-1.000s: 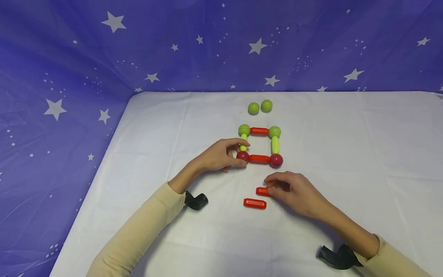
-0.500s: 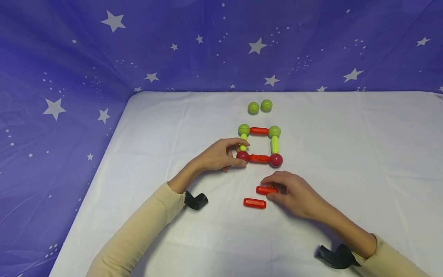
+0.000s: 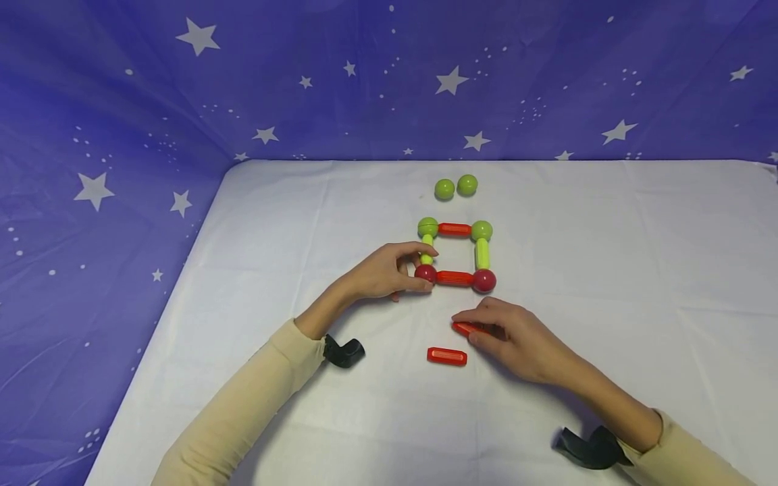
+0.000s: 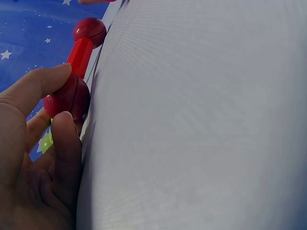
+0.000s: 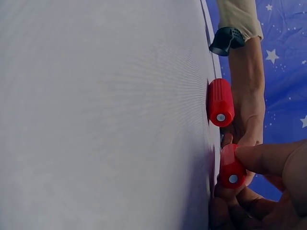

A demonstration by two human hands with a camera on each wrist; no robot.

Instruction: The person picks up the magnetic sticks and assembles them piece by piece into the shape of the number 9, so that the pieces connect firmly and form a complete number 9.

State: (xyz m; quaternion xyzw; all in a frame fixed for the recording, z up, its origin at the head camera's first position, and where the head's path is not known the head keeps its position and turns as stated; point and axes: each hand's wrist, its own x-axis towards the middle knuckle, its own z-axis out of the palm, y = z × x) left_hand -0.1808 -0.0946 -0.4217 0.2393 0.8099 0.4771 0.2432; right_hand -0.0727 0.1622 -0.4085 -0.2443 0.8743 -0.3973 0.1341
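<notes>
The square (image 3: 454, 279) of toy rods and balls lies on a white cloth (image 3: 608, 337), just right of centre in the head view. Red rods make its upper and lower edges and yellow-green rods its sides, with a green ball (image 3: 482, 230) at each upper corner and a red ball at each lower one. The left hand (image 3: 385, 271) comes in from the left, thumb and fingers curled around the red ball (image 3: 426, 273) at the lower left corner, probably to steady the whole square from that one point. Below the square and to the right, the right hand (image 3: 516, 341) holds a short red rod (image 5: 229, 160) in a narrow pinch. It grips the rod by its sides, leaving a round silvery end (image 5: 233, 178) bare; that suits a piece whose ends likely do the joining. Whether this rod is wholly off the cloth is hard to tell. A spare red rod (image 3: 447, 356) lies just below and left of it, handy for the right hand. Two loose green balls (image 3: 444, 190) sit side by side above the square, seemingly parked there to leave the lower area for the hands.
</notes>
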